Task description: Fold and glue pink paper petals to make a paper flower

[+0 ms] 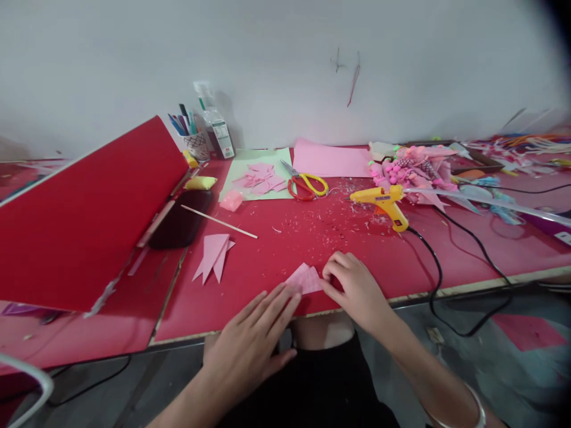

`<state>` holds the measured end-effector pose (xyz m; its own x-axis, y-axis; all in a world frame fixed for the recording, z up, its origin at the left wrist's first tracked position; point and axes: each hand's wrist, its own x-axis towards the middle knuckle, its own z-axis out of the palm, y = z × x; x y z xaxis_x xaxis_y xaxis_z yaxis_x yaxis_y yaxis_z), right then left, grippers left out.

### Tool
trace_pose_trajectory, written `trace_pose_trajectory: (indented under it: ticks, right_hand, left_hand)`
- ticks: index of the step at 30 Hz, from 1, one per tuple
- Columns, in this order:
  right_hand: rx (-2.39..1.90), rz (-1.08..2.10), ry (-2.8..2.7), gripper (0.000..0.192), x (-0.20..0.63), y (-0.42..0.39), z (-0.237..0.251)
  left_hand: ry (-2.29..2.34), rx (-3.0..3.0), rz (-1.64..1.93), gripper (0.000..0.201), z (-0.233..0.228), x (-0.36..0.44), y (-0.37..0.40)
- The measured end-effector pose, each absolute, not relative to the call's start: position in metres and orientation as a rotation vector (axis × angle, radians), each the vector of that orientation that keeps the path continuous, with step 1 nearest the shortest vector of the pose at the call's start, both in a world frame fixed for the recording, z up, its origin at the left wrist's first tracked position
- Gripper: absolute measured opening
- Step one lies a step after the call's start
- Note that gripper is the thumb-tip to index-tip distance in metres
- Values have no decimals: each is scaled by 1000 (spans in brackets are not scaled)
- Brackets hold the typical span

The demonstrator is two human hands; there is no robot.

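A small pink piece [304, 277] of paper or cloth, layered or pleated, lies near the table's front edge. My left hand [256, 330] is stretched flat, its fingertips resting on the left side of this piece. On the other side, my right hand [354, 291] has thumb and index finger curled together at the piece's right edge; the exact contact is partly hidden. Left of my hands lie pink notched strips [214, 255], overlapping one another. A thin white stick [218, 221] rests behind them.
A yellow glue gun [381, 202] with a black cord lies at right, near pink decorations [410, 169]. Red-and-yellow scissors [307, 183] sit behind, beside pink scraps [261, 178] on a green sheet [236, 163]. A large red board [89, 220] leans at left.
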<state>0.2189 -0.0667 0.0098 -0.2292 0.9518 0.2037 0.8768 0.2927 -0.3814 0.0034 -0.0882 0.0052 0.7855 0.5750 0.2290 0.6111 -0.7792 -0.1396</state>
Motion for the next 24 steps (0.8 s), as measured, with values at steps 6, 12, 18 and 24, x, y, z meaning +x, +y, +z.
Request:
trace_pose_trajectory:
  ticks: [6,12,18,24]
  right_hand:
    - [-1633,240,-2167,13,219,-68,10]
    - [-1612,248,-2161,12,220,-67,9]
    - [-1608,219,-2142,5,219,-70,8]
    - [-1189,81,-2524,51,196,-94,5]
  left_hand:
    - [-921,-2903,-113,70,5,18,-81]
    - [-1017,-2885,-146,73,3,-7,-84]
    - [-1047,-2768,-132,71,4,-18,-92]
    - [-1012,-2725,-133,70,0,-18,-92]
